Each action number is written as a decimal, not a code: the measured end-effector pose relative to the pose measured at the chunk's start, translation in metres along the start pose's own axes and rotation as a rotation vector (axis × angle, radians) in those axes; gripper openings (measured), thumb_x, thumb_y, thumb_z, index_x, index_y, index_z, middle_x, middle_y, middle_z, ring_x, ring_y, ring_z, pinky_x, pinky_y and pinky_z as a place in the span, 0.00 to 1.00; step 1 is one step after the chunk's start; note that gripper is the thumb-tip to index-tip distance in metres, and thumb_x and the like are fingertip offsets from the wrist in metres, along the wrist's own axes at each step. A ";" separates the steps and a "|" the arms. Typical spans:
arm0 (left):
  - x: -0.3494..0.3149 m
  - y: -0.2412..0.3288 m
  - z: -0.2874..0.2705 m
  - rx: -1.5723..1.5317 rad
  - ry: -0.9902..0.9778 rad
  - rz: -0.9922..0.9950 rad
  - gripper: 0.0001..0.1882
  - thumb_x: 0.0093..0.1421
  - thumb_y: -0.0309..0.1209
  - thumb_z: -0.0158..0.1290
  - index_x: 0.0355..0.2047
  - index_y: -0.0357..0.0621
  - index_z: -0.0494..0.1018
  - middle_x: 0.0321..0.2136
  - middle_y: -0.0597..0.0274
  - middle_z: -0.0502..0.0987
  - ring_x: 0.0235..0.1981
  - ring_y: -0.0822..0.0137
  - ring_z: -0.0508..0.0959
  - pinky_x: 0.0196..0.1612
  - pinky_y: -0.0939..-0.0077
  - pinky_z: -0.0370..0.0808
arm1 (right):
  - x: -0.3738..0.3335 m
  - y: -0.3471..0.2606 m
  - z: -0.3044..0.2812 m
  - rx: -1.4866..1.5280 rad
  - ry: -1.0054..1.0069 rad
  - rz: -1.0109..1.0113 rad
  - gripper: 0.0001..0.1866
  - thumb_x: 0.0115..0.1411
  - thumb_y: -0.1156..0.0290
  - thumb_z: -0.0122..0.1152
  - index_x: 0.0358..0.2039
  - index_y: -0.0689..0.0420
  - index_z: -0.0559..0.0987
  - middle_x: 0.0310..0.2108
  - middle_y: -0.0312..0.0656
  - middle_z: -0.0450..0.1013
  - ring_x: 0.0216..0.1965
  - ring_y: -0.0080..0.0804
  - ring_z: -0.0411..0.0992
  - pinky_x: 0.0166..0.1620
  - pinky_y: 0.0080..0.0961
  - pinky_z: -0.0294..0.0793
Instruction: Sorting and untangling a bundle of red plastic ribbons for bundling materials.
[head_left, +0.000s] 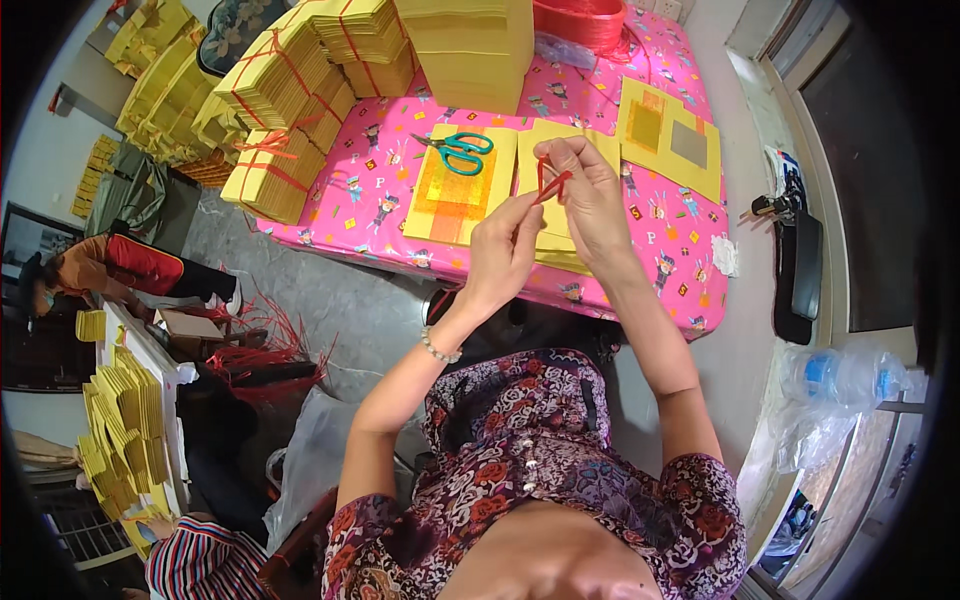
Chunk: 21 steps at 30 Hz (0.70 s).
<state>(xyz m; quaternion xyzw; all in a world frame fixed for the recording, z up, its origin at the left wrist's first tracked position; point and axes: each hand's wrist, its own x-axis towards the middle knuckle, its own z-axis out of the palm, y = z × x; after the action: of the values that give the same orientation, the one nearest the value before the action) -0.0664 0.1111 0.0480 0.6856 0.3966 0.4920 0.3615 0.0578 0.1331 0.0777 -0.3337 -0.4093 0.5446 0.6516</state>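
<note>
Fingertips: the lower end of a red plastic tie ribbon (542,182) is pinched between thumb and forefinger of the left hand (498,248); its upper part is pinched by the right hand (592,200), with the thumb raised toward the far side; whether the remaining fingers also bear on it cannot be told.

Red ribbon: it is suspended above the table, touched by both hands; a narrow, open loop is formed, its long axis slanting from the left fingertips up and rightward to the right fingertips; neither hand is nearer, so the relation to be judged is that short gap, with the left grip low and the right grip high.

Yellow paper stack (560,246): it is overhung by both hands; no contact with the ribbon can be made out.

Teal-handled scissors (462,152): they are laid left of the ribbon, nearer the left hand, on a foil-faced yellow sheet (422,205); handles are turned toward the hands, blades leftward.

Patterned pink tablecloth (345,225): all of these are carried by it; yellow sheets with square panels (704,180) are set to the right; ribbon-tied yellow bundles (270,185) are stacked at far left.
</note>
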 end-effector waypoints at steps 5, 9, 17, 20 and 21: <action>0.000 0.004 0.009 0.064 0.076 0.080 0.10 0.60 0.25 0.50 0.41 0.38 0.75 0.22 0.54 0.71 0.20 0.61 0.72 0.23 0.71 0.66 | -0.005 0.003 0.007 0.283 0.041 0.076 0.11 0.60 0.59 0.60 0.37 0.51 0.77 0.38 0.31 0.75 0.44 0.16 0.69 0.45 0.16 0.65; -0.001 0.002 0.015 0.133 0.095 0.129 0.07 0.59 0.23 0.51 0.36 0.35 0.75 0.24 0.54 0.72 0.24 0.62 0.74 0.27 0.73 0.68 | -0.008 -0.004 0.011 0.296 0.093 0.041 0.12 0.60 0.60 0.60 0.38 0.52 0.78 0.37 0.32 0.75 0.42 0.16 0.69 0.44 0.16 0.65; 0.017 -0.009 0.010 0.052 0.206 0.193 0.05 0.57 0.22 0.53 0.33 0.35 0.76 0.23 0.56 0.72 0.25 0.62 0.74 0.27 0.70 0.68 | -0.005 0.005 0.008 0.230 0.075 0.078 0.18 0.63 0.56 0.55 0.44 0.58 0.76 0.42 0.36 0.73 0.48 0.22 0.68 0.50 0.19 0.66; 0.018 0.011 -0.013 -0.437 0.169 -0.138 0.10 0.66 0.28 0.47 0.34 0.39 0.77 0.25 0.69 0.74 0.28 0.77 0.72 0.30 0.75 0.69 | -0.006 0.008 0.014 0.001 0.074 -0.044 0.25 0.66 0.50 0.45 0.51 0.60 0.72 0.46 0.40 0.72 0.52 0.27 0.67 0.55 0.24 0.65; 0.022 0.022 -0.018 -0.439 0.160 -0.143 0.10 0.66 0.28 0.47 0.34 0.39 0.77 0.25 0.69 0.74 0.28 0.77 0.72 0.30 0.75 0.69 | -0.009 0.015 0.009 -0.103 -0.072 -0.031 0.27 0.67 0.49 0.41 0.51 0.61 0.71 0.46 0.43 0.71 0.51 0.28 0.68 0.55 0.25 0.64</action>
<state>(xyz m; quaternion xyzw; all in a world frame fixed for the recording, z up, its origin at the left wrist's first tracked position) -0.0754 0.1235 0.0804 0.5195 0.3552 0.5923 0.5031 0.0427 0.1272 0.0672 -0.3407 -0.4651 0.5241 0.6268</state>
